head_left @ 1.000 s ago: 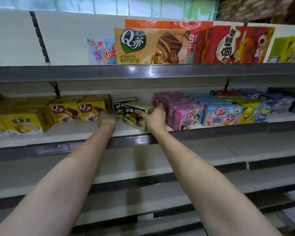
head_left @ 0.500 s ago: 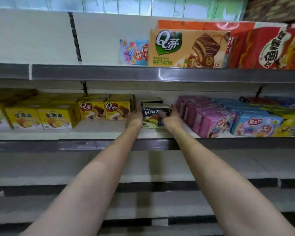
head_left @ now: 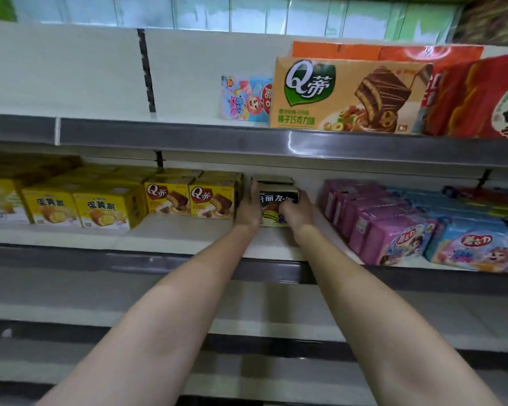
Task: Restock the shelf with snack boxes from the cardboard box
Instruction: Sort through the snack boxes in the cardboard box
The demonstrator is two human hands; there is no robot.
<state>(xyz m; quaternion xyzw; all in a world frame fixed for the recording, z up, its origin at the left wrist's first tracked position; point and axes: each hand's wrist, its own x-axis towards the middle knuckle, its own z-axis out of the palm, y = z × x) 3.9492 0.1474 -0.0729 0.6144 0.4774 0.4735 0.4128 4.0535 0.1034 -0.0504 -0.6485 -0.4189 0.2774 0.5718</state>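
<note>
Black snack box sits on the middle shelf between the Q-brand boxes and pink boxes, left hand flat on its side, right hand curled round it; I'd push it straight back, square against the box behind.

Dark box black with white lettering and a brown pie picture. Left of it, two yellow boxes with red logos and chocolate cake print; right of it, pink-purple boxes with cartoon faces, then light blue ones. Shelf edge above is grey metal.
</note>
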